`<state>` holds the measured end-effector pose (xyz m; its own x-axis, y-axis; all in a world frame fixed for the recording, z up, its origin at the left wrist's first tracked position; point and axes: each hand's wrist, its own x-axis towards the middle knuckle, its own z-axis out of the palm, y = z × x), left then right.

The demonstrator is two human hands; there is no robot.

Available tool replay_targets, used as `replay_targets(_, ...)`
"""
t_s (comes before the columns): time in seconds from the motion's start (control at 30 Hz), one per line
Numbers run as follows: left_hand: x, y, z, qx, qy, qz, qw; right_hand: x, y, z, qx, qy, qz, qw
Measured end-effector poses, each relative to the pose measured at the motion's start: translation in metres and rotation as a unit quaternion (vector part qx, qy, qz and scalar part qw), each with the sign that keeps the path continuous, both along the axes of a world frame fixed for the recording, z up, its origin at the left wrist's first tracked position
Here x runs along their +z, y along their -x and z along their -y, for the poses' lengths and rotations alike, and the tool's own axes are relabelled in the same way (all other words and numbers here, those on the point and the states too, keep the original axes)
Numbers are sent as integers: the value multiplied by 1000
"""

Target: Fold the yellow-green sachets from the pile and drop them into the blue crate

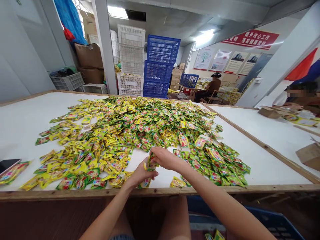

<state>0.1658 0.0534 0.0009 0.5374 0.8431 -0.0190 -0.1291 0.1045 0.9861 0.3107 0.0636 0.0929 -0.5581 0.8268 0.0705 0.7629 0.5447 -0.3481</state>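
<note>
My left hand (140,174) and my right hand (162,158) meet over a bare strip of the white table (163,180), close to its front edge. My left fingers and thumb are closed round a small pouch (149,165) with a pale, yellow-edged face. From above, my right fingers pinch a green-and-yellow snack packet (153,160) at the pouch's top; whether it is inside or just against it I cannot tell. Another packet (145,183) lies under my left hand. A big heap of yellow and green packets (140,125) spreads behind and to both sides.
A wooden rim (100,193) edges the table, and a wooden strip (262,145) divides its right side. A phone (8,165) and a larger bag (13,173) lie far left. A blue crate (272,220) stands below right. Blue crates (160,71) and seated people (215,86) are beyond.
</note>
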Motion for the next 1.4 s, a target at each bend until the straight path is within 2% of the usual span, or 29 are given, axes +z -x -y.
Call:
replay_targets(0.17,1,-1,1,8,0,-11,1000,6,11,-1,21,-14,-4,1000)
replay_targets(0.27,1,1,2,2,-1,-1,1000,2,5,-1,11,-1,-100,995)
replay_targets(0.37,2,4,2,-6,6,19,1000,-11,-4,0,-28,15,-167,985)
replay_targets(0.5,3,3,2,-11,31,68,997,-24,-8,1,-31,-7,-132,991)
replay_targets(0.7,2,-1,2,1,32,30,999,-26,10,-2,35,-101,-24,994)
replay_targets(0.8,0,2,1,3,32,31,999,-35,17,-2,58,-151,12,987)
replay_targets(0.9,-4,6,-1,24,22,52,998,-43,15,6,69,-154,7,986)
replay_targets(0.97,-6,6,-2,33,19,81,996,-46,11,12,58,-134,-40,988)
replay_targets(1.1,-11,3,-4,-15,22,116,993,-50,4,21,-12,-112,-157,981)
replay_targets(1.3,-20,0,-9,48,-41,81,995,-64,12,32,-79,-157,-127,976)
replay_targets(1.4,-20,4,-7,39,-45,54,997,-65,13,36,-88,-109,-122,983)
